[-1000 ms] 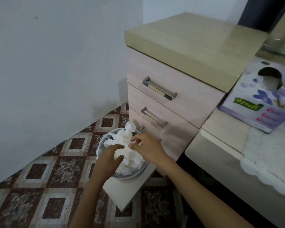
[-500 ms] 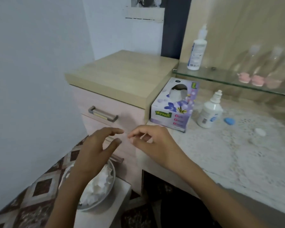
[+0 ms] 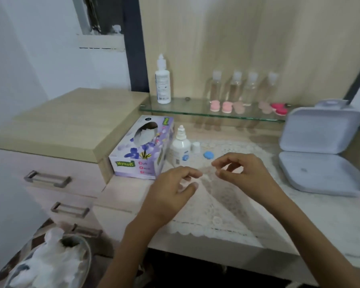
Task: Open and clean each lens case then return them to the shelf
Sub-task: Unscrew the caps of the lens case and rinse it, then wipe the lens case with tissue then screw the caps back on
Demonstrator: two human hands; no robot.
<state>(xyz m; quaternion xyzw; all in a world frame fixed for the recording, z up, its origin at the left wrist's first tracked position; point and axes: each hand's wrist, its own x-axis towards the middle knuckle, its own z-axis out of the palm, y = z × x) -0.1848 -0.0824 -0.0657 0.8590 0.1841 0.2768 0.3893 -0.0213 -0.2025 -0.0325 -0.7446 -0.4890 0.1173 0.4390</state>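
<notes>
Both hands have come up from the bowl and away from the drawers since a moment ago; they now hang over the mat (image 3: 227, 206) on the surface (image 3: 320, 217).

- Bowl (image 3: 79, 252): low at far left, heaped with white tissues (image 3: 48, 265).
- Drawers (image 3: 48, 179): three handles, all closed.
- Tissue box (image 3: 141, 150): on the surface, against the drawer unit.
- Tall bottle (image 3: 163, 84): upright at the left end of the glass shelf (image 3: 195, 110).
- Small bottle (image 3: 181, 147): upright just beside the box, a white cap (image 3: 195, 147) beside it.
- Left hand (image 3: 170, 194): fingers loosely bent, thumb apart from them, nothing in it.
- Blue piece (image 3: 208, 155): on the mat, near the cap.
- Right hand (image 3: 245, 173): thumb and forefinger nearly meet; whether they pinch anything, cannot tell, too blurred.
- Clear bottles (image 3: 235, 88): four in a row on the shelf.
- Cases (image 3: 220, 106): in a row on the shelf before the clear bottles, two pink, then beige, one red at the right end.
- Grey box (image 3: 320, 150): lid up, far right.
</notes>
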